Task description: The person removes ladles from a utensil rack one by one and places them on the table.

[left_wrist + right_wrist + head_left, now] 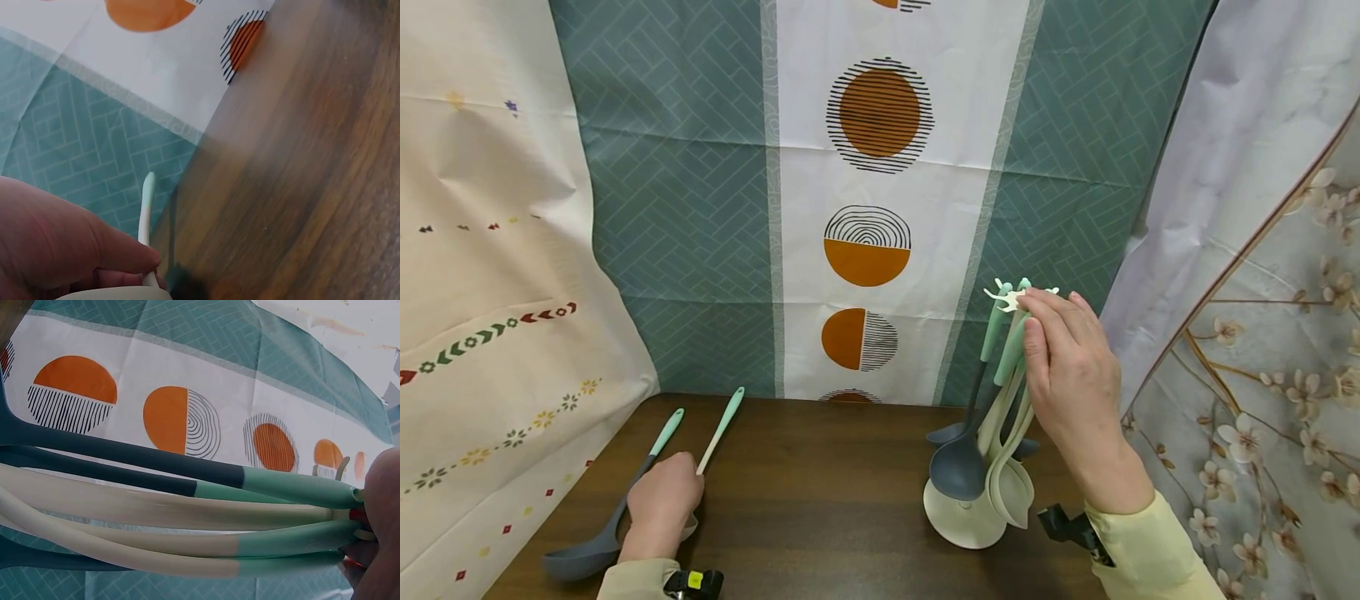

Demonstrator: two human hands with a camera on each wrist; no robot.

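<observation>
Pinching a cream-and-mint utensil (724, 422) in the left hand (664, 504), grey utensil (583, 558) to its left, right hand (1072, 379) atop the utensil stand (964, 529) at right, its grip unclear.

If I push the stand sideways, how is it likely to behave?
The stand could tip, since several utensils hang around it above one round base. They would probably swing, as they hang by their handle ends. The right hand at its top might limit both.
</observation>
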